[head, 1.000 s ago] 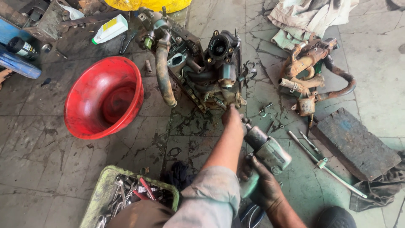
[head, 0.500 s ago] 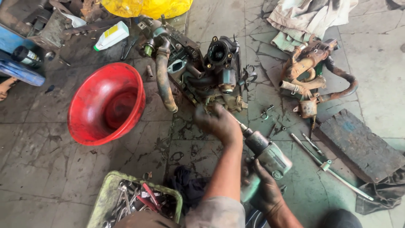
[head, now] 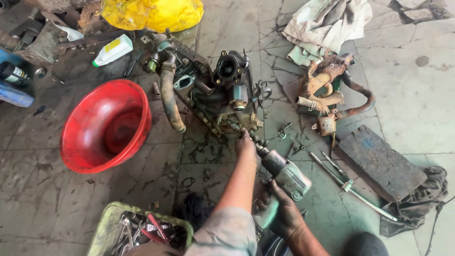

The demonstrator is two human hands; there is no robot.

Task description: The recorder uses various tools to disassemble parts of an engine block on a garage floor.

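A greasy engine assembly (head: 222,95) with a rubber hose (head: 168,95) lies on the concrete floor. A grey pneumatic impact wrench (head: 286,173) points up-left, and its socket end (head: 258,142) meets the assembly's lower edge. My right hand (head: 284,215) grips the wrench's handle. My left hand (head: 245,144), at the end of a grey-sleeved arm, is curled around the socket end right against the assembly.
A red plastic basin (head: 106,125) sits to the left. A green tray of tools (head: 111,230) is at the bottom. A rusty pipe part (head: 327,95), loose bolts (head: 284,129), a long rod (head: 353,187), a dark block (head: 381,161), rags (head: 327,21) and a white bottle (head: 113,50) lie around.
My left hand has drawn in from a spread grip on the assembly and now curls at the wrench's socket end. The wrench stays pointed at the assembly, and the view has shifted slightly.
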